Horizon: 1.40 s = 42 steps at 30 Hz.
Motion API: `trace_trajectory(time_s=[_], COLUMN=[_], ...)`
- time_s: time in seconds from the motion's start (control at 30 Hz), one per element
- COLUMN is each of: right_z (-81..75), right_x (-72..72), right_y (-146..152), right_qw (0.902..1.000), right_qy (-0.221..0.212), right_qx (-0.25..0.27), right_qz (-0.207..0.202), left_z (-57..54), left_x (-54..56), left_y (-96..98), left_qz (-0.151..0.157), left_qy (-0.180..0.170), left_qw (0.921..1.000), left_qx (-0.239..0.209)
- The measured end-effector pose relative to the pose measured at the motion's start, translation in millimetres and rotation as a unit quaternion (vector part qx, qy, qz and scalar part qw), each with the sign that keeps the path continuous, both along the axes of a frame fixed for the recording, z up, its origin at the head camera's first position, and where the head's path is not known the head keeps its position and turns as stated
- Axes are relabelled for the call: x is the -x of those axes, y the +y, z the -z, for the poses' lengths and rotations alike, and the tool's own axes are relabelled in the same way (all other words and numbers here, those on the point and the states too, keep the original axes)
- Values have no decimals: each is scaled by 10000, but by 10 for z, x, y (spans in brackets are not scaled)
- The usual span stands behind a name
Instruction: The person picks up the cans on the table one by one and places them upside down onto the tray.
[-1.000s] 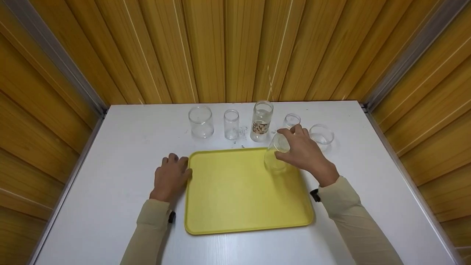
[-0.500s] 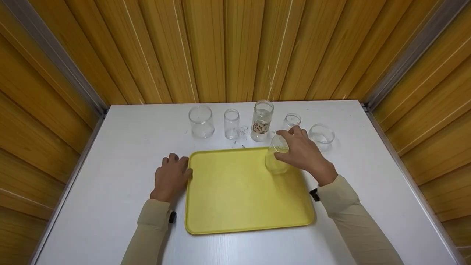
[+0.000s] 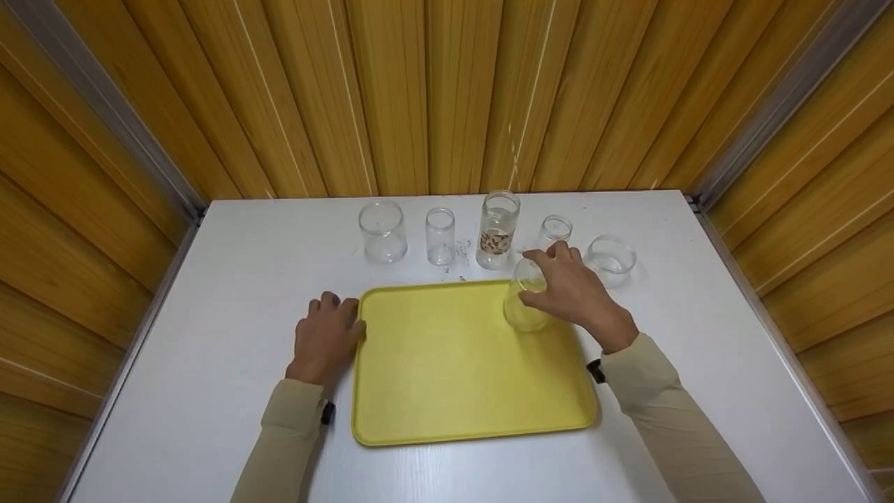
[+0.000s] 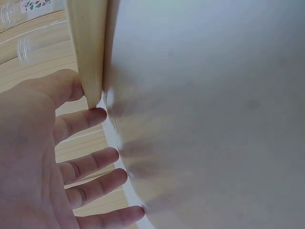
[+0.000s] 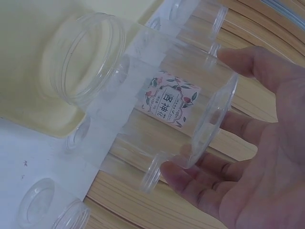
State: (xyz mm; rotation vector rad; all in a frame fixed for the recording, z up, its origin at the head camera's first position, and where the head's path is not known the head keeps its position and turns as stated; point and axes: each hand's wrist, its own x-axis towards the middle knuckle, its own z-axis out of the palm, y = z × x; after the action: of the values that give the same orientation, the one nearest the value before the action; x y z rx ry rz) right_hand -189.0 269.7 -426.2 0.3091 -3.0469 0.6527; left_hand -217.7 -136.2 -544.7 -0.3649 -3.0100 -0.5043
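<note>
My right hand [image 3: 574, 292] grips a clear jar [image 3: 525, 311] around its upper end, thumb on one side and fingers on the other. In the right wrist view, the jar's threaded neck [image 5: 88, 59] points down at the yellow tray [image 3: 454, 377], so the jar is upside down at the tray's far right corner. A flowered label [image 5: 170, 99] shows through its clear wall. My left hand [image 3: 323, 339] lies at the tray's left edge. In the left wrist view, its thumb touches the tray rim [image 4: 88, 47] and the other fingers extend to the white tabletop.
Behind the tray stand a wide clear jar [image 3: 383, 241], a narrow one [image 3: 440, 241] and a tall one [image 3: 493, 251] with a patterned label. A small jar [image 3: 557, 227] is partly hidden behind my right hand, and a low one [image 3: 611, 264] stands right of it. Wood-grain panels [image 3: 447, 98] enclose the table.
The held jar's lower end has come slightly nearer over the tray, and my right hand has shifted a little left. My left hand stays at the tray's edge.
</note>
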Motion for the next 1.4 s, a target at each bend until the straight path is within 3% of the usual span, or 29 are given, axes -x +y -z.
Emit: trace_trajectory(time_s=[1.4], right_z=[25], right_x=[-10], right_y=[1], right_qw=[9995], right_qy=[-308], right_qx=[-102], right_qz=[-33], left_z=[-3], left_x=[-10], left_y=[13], left_qz=[-111], left_qy=[83], left_qw=[9999], left_qx=[-87])
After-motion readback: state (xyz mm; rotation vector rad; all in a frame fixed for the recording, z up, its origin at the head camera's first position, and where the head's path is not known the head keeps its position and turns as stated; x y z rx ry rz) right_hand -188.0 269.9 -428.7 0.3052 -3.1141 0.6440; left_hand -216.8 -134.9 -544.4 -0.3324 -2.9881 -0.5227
